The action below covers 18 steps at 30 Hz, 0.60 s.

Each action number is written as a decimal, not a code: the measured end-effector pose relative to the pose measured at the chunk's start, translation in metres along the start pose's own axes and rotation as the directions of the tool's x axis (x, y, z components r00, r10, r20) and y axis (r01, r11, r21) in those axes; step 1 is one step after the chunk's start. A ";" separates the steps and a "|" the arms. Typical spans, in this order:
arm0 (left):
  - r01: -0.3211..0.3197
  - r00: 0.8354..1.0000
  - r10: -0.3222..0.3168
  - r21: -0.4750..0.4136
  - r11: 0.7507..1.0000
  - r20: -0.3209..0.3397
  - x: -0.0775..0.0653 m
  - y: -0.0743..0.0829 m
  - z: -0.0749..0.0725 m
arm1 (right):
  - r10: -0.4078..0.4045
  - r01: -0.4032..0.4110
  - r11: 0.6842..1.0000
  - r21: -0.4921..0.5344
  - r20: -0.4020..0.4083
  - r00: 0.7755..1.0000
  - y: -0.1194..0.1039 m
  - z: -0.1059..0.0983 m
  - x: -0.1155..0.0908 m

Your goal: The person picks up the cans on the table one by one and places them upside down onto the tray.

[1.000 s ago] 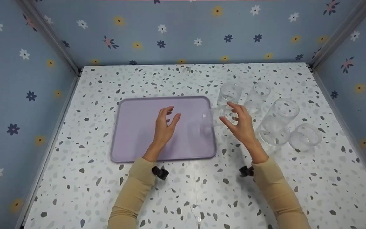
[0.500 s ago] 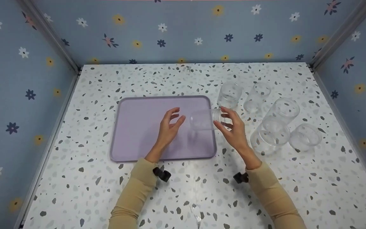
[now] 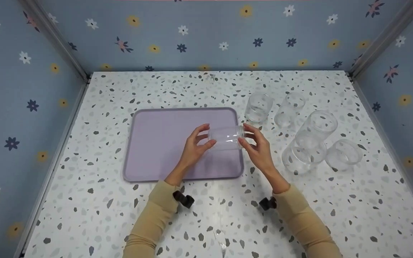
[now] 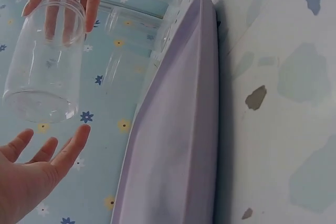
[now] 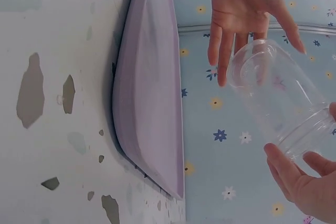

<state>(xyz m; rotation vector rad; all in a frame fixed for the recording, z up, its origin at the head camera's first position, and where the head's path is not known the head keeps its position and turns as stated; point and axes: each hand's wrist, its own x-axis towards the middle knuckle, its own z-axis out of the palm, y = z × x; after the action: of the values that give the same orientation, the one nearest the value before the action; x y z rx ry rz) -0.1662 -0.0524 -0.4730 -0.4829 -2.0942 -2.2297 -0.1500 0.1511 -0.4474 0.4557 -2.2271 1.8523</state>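
Note:
A clear jar [image 3: 225, 138] lies sideways in the air above the right part of a purple tray [image 3: 163, 143], its base to the left. My right hand [image 3: 258, 145] grips it round the ridged mouth between thumb and fingers. My left hand [image 3: 194, 148] reaches toward the base with its fingers spread. In the left wrist view a small gap shows between the left hand [image 4: 42, 166] and the jar [image 4: 47, 66]. The right wrist view has the right hand [image 5: 307, 179] at the ridged end of the jar [image 5: 278, 93].
Several clear containers stand right of the tray: one [image 3: 259, 107] by its far corner, a slim one [image 3: 289, 109] beside that, and a cluster including a wide one [image 3: 305, 152] and a short one [image 3: 344, 154]. Flowered walls [image 3: 206, 32] enclose the speckled table [image 3: 177, 222].
The right hand has carried the jar left, over the tray and toward the left hand. My left hand has shifted slightly right, so its fingers now sit close to the jar's base.

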 end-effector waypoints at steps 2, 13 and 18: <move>0.003 1.000 -0.003 -0.037 0.999 0.007 0.000 -0.001 0.001 | 0.007 -0.007 1.000 0.018 0.007 1.000 0.001 0.000 -0.001; 0.021 0.998 -0.009 -0.227 0.974 0.055 -0.001 -0.023 -0.004 | 0.040 -0.041 0.998 0.053 0.021 0.999 0.002 0.001 -0.003; -0.032 0.998 0.045 -0.254 0.967 0.046 -0.004 -0.028 -0.004 | 0.055 -0.058 0.996 0.067 0.048 0.997 0.001 0.001 -0.004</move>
<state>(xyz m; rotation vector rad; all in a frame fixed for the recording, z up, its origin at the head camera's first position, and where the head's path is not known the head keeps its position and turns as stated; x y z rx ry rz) -0.1699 -0.0544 -0.5008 -0.5939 -1.8097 -2.5008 -0.1469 0.1506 -0.4496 0.4556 -2.2335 1.9712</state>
